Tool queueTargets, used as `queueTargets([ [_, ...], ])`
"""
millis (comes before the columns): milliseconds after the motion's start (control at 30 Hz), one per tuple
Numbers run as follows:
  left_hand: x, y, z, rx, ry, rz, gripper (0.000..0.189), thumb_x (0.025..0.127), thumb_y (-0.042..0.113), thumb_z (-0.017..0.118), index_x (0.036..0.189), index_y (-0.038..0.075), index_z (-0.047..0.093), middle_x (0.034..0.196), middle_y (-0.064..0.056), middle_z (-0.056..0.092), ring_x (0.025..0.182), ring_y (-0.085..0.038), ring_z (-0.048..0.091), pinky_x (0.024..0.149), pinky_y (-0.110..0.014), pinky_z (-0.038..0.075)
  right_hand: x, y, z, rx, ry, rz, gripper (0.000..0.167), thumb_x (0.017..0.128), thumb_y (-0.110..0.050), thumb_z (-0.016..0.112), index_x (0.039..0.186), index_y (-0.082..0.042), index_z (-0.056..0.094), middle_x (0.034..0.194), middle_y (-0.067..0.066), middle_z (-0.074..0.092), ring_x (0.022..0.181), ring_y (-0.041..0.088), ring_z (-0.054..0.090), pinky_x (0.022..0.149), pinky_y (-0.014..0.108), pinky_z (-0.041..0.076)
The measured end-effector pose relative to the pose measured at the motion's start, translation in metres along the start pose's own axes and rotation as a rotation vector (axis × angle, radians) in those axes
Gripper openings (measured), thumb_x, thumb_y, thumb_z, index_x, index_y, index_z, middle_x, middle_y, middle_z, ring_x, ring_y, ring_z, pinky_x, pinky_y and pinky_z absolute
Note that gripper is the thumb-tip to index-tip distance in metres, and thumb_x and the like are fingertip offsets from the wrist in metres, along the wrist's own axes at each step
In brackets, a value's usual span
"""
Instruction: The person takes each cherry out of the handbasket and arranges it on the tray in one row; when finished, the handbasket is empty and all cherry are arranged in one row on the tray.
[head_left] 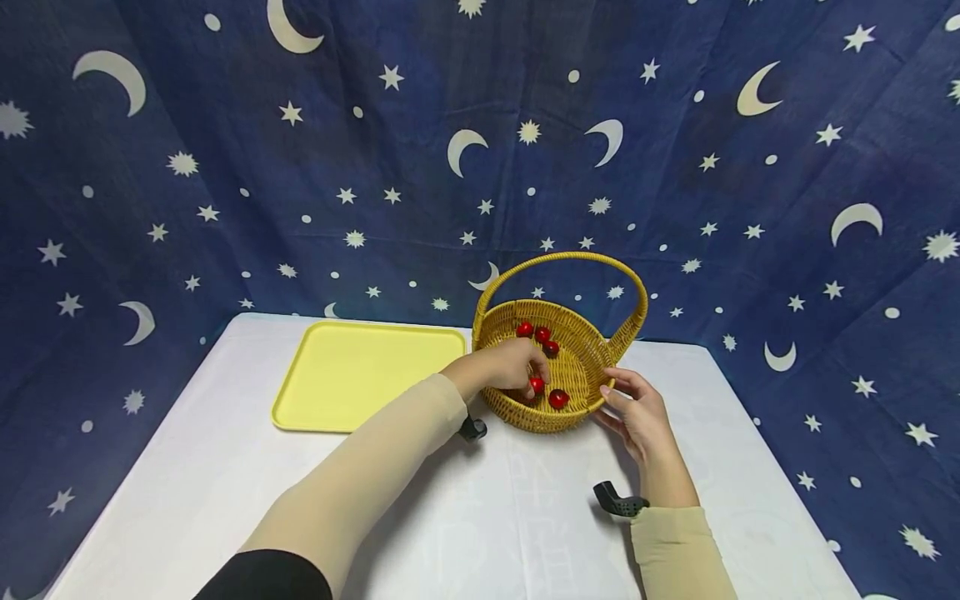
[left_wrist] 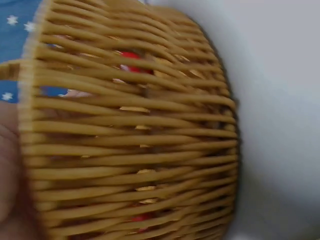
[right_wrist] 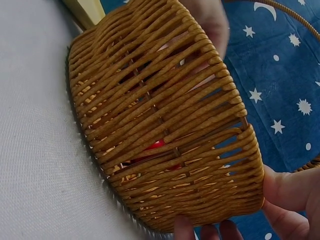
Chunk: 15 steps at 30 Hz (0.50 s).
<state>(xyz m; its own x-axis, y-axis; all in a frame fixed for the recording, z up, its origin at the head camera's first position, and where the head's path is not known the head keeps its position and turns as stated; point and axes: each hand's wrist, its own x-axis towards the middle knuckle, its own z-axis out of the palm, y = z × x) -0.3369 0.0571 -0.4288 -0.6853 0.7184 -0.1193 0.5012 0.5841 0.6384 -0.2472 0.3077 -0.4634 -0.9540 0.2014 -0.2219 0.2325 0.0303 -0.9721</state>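
A woven wicker basket [head_left: 543, 422] with a tall arched handle stands on the table, several small glossy red fruits inside. My left hand [head_left: 504, 367] reaches over the rim into it, thumb and fingers round one red fruit [head_left: 537, 385]. Close by on the basket floor lies another red fruit [head_left: 558, 399], while more red fruits [head_left: 542, 335] sit toward the back wall. My right hand [head_left: 637, 408] holds the rim at the right, thumb on top and fingers underneath. In the left wrist view the wicker wall [left_wrist: 135, 130] hides most of that hand.
A yellow rectangular tray [head_left: 367, 371] lies left of the basket on the white tablecloth [head_left: 480, 533]. Behind the table hangs a dark blue curtain [head_left: 420, 150] with moons and stars. A black wrist device [head_left: 617, 498] juts out beside the right forearm.
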Motion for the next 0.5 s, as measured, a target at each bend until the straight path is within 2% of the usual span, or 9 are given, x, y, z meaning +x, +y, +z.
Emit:
queueTargets([
  [133,-0.017,0.008,-0.013,-0.055,0.07,0.05,0.032,0.086,0.002,0.087,0.116,0.014,0.082,0.118,0.002,0.077,0.101,-0.015,0.069,0.088,-0.027,0.056,0.0,-0.001,0.0,-0.008,-0.01,0.008,0.047,0.107,-0.008,0.064,0.153,-0.008,0.052,0.142,0.008,0.049,0.111,0.013,0.068,0.098,0.039,0.063],
  [300,-0.055,0.013,-0.037,-0.156,0.169,0.13,0.031,0.087,0.0,0.087,0.114,0.015,0.082,0.12,0.0,0.075,0.091,-0.014,0.071,0.084,-0.028,0.06,0.0,-0.001,-0.001,-0.011,-0.012,0.015,0.047,0.107,-0.008,0.064,0.152,-0.009,0.052,0.142,0.007,0.049,0.112,0.012,0.068,0.099,0.04,0.062],
  [400,-0.081,0.008,-0.049,-0.202,0.224,0.169,0.032,0.088,-0.001,0.085,0.114,0.015,0.082,0.118,0.001,0.075,0.091,-0.014,0.069,0.083,-0.028,0.06,0.001,-0.001,-0.001,-0.01,-0.009,0.018,0.046,0.107,-0.008,0.063,0.152,-0.009,0.052,0.141,0.007,0.049,0.112,0.012,0.068,0.099,0.04,0.063],
  [500,-0.104,-0.005,-0.059,-0.225,0.284,0.181,0.033,0.088,-0.002,0.084,0.116,0.015,0.082,0.119,0.002,0.075,0.095,-0.016,0.07,0.087,-0.032,0.06,0.001,-0.001,-0.001,-0.009,-0.006,0.019,0.045,0.107,-0.007,0.063,0.151,-0.009,0.053,0.14,0.007,0.05,0.114,0.014,0.067,0.097,0.039,0.063],
])
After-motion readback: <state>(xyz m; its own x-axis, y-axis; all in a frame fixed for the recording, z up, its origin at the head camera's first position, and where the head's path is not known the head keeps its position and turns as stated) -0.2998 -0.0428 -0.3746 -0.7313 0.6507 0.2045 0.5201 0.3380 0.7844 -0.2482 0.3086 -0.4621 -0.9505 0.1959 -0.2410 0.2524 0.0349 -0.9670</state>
